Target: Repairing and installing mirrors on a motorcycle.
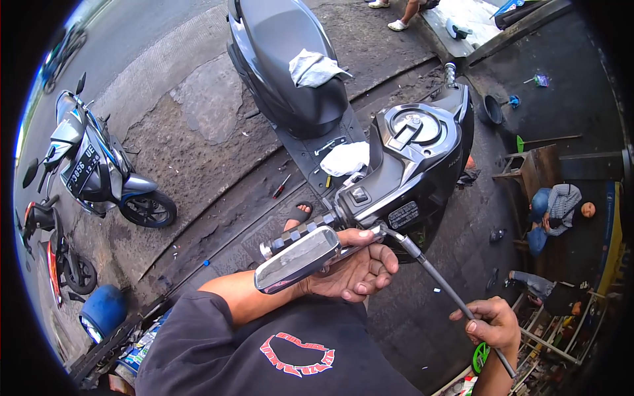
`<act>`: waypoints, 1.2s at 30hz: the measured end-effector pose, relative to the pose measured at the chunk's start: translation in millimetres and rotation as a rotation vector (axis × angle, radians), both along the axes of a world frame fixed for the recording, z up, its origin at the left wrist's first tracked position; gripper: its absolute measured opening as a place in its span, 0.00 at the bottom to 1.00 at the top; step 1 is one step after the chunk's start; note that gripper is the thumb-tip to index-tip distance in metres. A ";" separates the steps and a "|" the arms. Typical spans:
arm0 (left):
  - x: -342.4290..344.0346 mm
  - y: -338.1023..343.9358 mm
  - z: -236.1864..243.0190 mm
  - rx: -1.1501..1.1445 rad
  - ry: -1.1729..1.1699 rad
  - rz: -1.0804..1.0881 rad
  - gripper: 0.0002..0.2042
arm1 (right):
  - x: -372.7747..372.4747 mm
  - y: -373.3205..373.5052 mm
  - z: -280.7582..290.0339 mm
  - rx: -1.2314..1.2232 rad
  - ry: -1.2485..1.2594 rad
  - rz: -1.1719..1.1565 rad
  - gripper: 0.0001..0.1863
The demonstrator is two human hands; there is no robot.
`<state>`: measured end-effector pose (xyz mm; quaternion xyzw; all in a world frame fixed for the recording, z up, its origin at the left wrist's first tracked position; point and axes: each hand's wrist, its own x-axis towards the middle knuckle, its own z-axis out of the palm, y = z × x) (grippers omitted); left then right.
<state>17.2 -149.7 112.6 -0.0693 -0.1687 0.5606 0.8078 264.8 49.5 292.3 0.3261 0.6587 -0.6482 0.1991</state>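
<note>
My left hand (360,269) is palm up below the scooter's left grip, with its fingers curled and its thumb along the stem of a chrome rear-view mirror (298,259). The mirror head rests over my left wrist. A long grey-handled wrench (450,290) slants down to the right, its bent metal head by my left thumb and the stem. My right hand (495,322) is closed round the wrench handle near its lower end. In front stands the dark grey scooter (419,148), its handlebar grip (300,232) just above the mirror.
A white cloth (314,68) lies on the seat, and a white bag (345,159) and tools on the footboard. A screwdriver (281,186) lies on the ground. Another scooter (99,158) and a blue drum (104,311) stand left. A person (561,210) sits at right.
</note>
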 end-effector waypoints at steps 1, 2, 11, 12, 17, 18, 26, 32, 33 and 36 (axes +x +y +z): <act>-2.3 1.2 -2.3 0.010 0.039 -0.002 0.25 | 1.0 -0.3 -0.5 -0.001 -0.005 0.028 0.16; -4.6 3.0 -2.8 0.020 0.078 -0.004 0.23 | 1.7 -1.1 -0.4 0.002 -0.005 0.026 0.16; -4.5 4.7 -2.5 -0.080 0.094 -0.038 0.07 | 8.2 -40.5 1.1 0.172 -0.040 -0.022 0.14; -2.7 4.9 -0.9 -0.079 0.094 -0.046 0.07 | 5.7 -52.1 3.2 0.172 -0.042 -0.030 0.14; 2.3 5.7 3.1 -0.127 0.118 0.013 0.08 | -3.0 -98.9 -2.3 0.217 0.037 -0.306 0.17; 3.3 5.0 3.0 -0.137 0.114 0.036 0.09 | -1.0 -105.4 -4.7 0.231 0.050 -0.328 0.17; 14.0 8.8 -2.4 -0.123 0.021 0.050 0.10 | -6.3 -146.8 -3.9 0.331 0.059 -0.361 0.16; 13.7 8.0 -0.4 -0.104 0.040 0.081 0.12 | -13.0 -165.7 -6.6 0.339 0.118 -0.436 0.24; 13.7 7.6 -0.5 -0.096 0.034 0.089 0.12 | -14.4 -167.3 -5.4 0.305 0.116 -0.443 0.26; 15.4 8.5 -2.0 -0.108 0.032 0.071 0.13 | -10.3 -167.2 -6.5 0.280 0.105 -0.443 0.32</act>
